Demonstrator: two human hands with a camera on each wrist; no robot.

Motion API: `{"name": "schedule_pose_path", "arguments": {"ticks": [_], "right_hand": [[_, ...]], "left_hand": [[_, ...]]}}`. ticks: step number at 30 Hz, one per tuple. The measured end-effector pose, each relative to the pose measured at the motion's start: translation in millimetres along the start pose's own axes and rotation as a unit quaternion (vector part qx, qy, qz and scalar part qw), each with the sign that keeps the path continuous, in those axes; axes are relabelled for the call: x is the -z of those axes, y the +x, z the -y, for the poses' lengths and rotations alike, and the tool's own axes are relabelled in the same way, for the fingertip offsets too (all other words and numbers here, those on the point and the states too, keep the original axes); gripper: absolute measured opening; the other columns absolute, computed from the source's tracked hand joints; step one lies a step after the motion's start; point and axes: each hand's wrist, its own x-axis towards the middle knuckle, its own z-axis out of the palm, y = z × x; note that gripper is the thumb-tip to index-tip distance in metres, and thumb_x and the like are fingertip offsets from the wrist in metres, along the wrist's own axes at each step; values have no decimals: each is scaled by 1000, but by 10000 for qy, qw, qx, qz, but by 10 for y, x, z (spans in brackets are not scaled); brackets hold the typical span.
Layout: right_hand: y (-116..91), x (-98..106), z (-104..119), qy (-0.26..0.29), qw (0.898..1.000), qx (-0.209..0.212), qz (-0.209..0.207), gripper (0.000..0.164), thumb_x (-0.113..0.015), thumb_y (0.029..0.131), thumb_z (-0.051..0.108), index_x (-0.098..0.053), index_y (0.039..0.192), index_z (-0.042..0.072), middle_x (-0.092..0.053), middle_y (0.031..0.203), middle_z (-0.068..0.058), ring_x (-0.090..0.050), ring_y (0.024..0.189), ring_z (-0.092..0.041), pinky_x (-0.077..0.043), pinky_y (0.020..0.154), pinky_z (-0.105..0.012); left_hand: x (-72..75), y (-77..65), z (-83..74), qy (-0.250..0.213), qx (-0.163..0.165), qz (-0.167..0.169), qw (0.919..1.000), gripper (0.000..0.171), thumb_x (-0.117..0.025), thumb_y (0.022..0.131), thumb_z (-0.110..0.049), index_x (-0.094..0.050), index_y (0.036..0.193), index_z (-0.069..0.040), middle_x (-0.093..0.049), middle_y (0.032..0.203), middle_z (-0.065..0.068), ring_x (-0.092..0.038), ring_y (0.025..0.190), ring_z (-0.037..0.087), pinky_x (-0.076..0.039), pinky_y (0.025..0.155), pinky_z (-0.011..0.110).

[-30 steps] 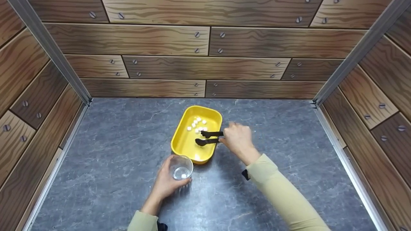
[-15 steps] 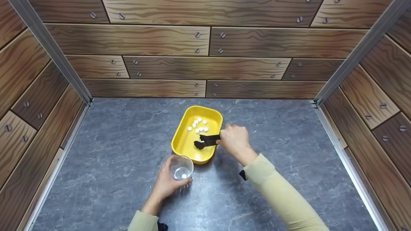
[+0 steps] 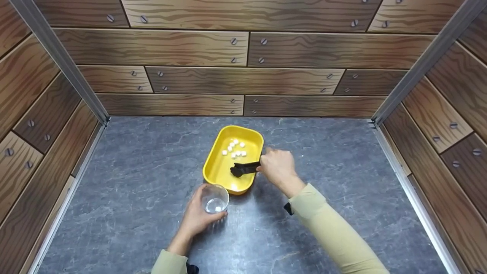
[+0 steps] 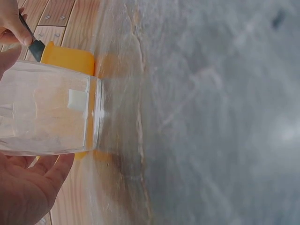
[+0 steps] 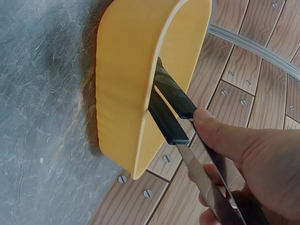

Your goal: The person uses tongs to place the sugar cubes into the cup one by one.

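My left hand (image 3: pixel 198 215) holds a clear plastic cup (image 4: pixel 51 126) upright at the near end of a yellow tray (image 3: pixel 213 171), thumb and fingers round its sides. One white cube (image 4: pixel 77 99) lies at the bottom of the cup. In my right hand (image 3: pixel 279 167) are tongs (image 5: pixel 201 173) with metal arms and black tips. The tongs reach over the tray's right wall, their black tips (image 3: pixel 236 171) pressed close together low in the tray. Several white cubes (image 3: pixel 238 153) lie farther back in the tray. What sits between the tips is hidden.
The tray and cup stand on a grey marbled tabletop (image 3: pixel 152 171). Wood-patterned panels (image 3: pixel 243 80) enclose it at the back and both sides, with metal rails (image 3: pixel 411 198) along the edges.
The tongs' tips have closed together and shifted slightly toward the near end of the tray. My right hand moved a little left. The left hand and cup stay still.
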Motion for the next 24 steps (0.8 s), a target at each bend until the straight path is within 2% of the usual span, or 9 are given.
{"name": "schedule_pose_path", "arguments": {"ticks": [8,17,24], "right_hand": [[-55,-55,-58,100,9992,64,-379,36,-81,74,47,-75,76,12,-57,73,-4,-58,56,-26,-49,46,-43],[-134,-90,-175,372,9934,-275,-1053,45,-79,75,51,-73,71,6,-59,73,-3,-55,50,-23,-44,38,-37],[-241,-114,-270,751,9895,-463,-1142,42,-76,79,51,-73,72,9,-52,71,0,-52,49,-22,-40,39,-36]], "left_hand": [[-3,-2,9,-36,42,25,10000,98,-95,56,-34,-46,137,-9,-56,125,10,-54,115,28,-40,102,46],[-1,1,8,-24,-67,-6,10000,96,-95,56,-31,-46,136,-9,-56,126,10,-53,115,28,-40,102,46],[0,-1,0,23,17,7,10000,98,-95,56,-31,-46,138,-8,-54,129,11,-52,118,30,-39,104,48]]}}
